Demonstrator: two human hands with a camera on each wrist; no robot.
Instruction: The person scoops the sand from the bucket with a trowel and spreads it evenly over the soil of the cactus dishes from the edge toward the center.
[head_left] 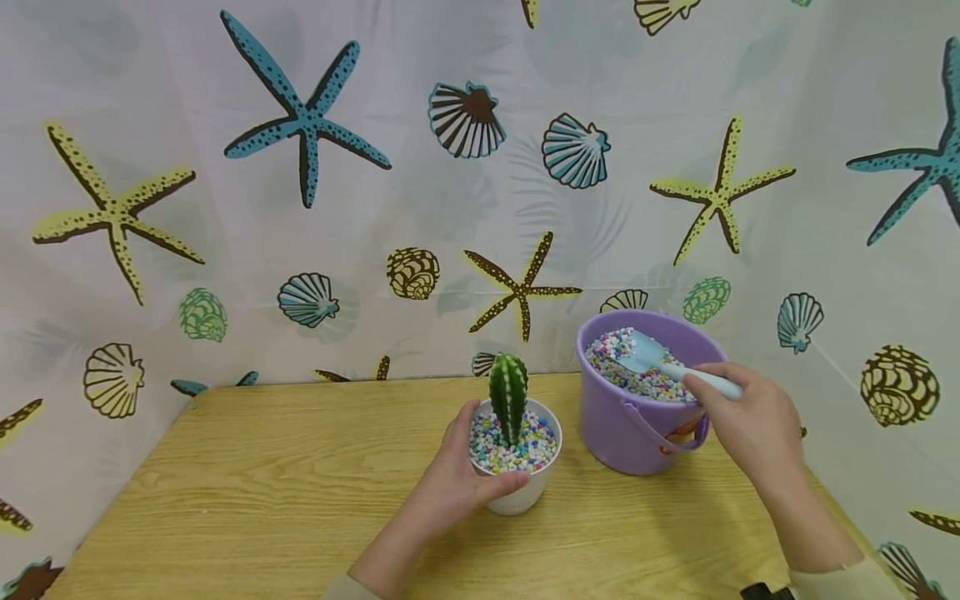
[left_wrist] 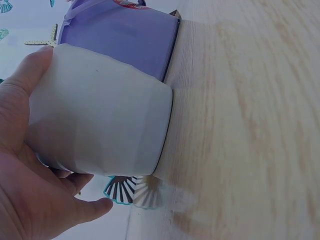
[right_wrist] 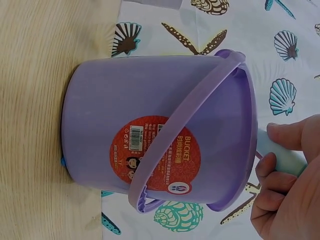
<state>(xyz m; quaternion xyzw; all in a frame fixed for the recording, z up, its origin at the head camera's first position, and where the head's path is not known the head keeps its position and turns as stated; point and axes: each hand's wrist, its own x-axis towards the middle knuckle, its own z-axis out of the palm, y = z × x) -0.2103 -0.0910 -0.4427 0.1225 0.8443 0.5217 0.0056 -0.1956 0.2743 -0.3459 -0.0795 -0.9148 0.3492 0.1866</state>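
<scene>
My left hand (head_left: 457, 475) grips a white pot (head_left: 519, 500) from its left side, thumb across the front. In the left wrist view the pot (left_wrist: 100, 115) stands on the table, fingers wrapped about its wall. A green cactus (head_left: 508, 400) rises from colourful pebbles (head_left: 487, 450) that fill the pot. With curled fingers my right hand (head_left: 757, 417) holds the handle of a light blue scoop (head_left: 645, 352) over the purple bucket (head_left: 615, 433). White, pink and blue pebbles lie at the scoop's tip, and more pebbles (head_left: 600, 358) lie inside the bucket.
The wooden table (head_left: 285, 483) reaches back to a white curtain (head_left: 420, 208) printed with starfish and shells. Its lowered handle (right_wrist: 200, 95) crosses the bucket's front, over a red label (right_wrist: 172, 155). A small black object (head_left: 765, 592) shows at the bottom right edge.
</scene>
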